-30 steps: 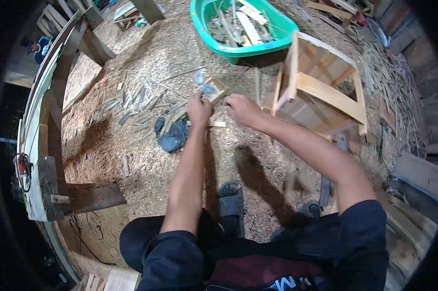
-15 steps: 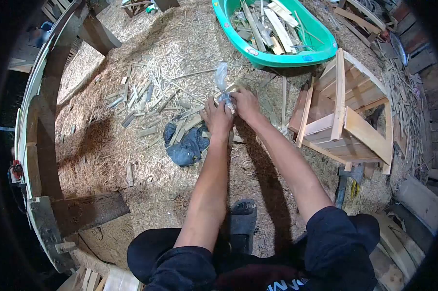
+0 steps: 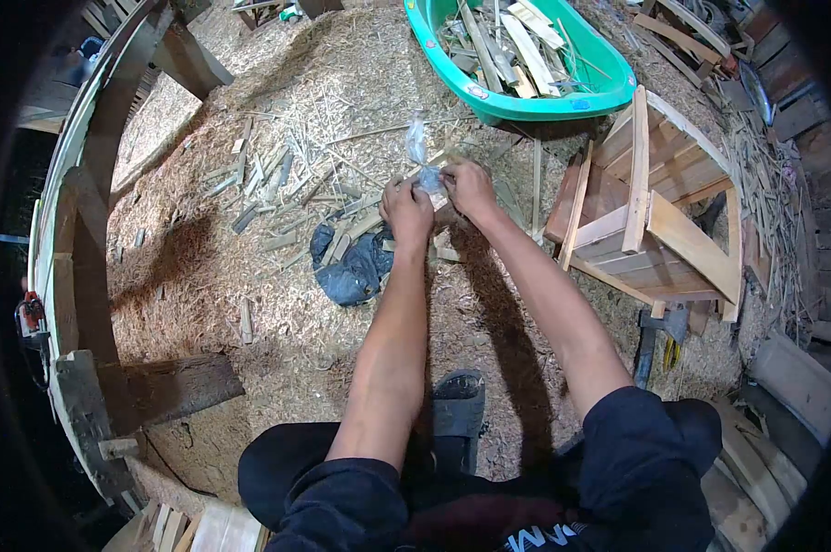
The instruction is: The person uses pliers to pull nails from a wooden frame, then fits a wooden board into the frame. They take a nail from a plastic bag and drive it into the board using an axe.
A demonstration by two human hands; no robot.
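Note:
Between my two hands is a small clear plastic bag (image 3: pixel 416 145), its upper end standing up beyond the fingers and its lower part bunched between the fingertips. My left hand (image 3: pixel 407 212) pinches the bag from the left. From the right, my right hand (image 3: pixel 470 189) pinches it too, fingers curled. What the bag contains, I cannot make out. Just below and left of my left hand lies a crumpled black plastic bag (image 3: pixel 356 273) with wood offcuts on it.
A green tub (image 3: pixel 517 112) full of wood scraps stands ahead. To the right a wooden frame piece (image 3: pixel 692 241) lies tipped, with a hatchet (image 3: pixel 659 333) beside it. Loose offcuts (image 3: pixel 273 179) litter the shavings-covered floor (image 3: pixel 195 304). A long wooden bench (image 3: pixel 89 230) curves along the left.
My hands have drawn slightly apart, showing more of the clear bag's gathered part between them. The left hand has shifted a little left.

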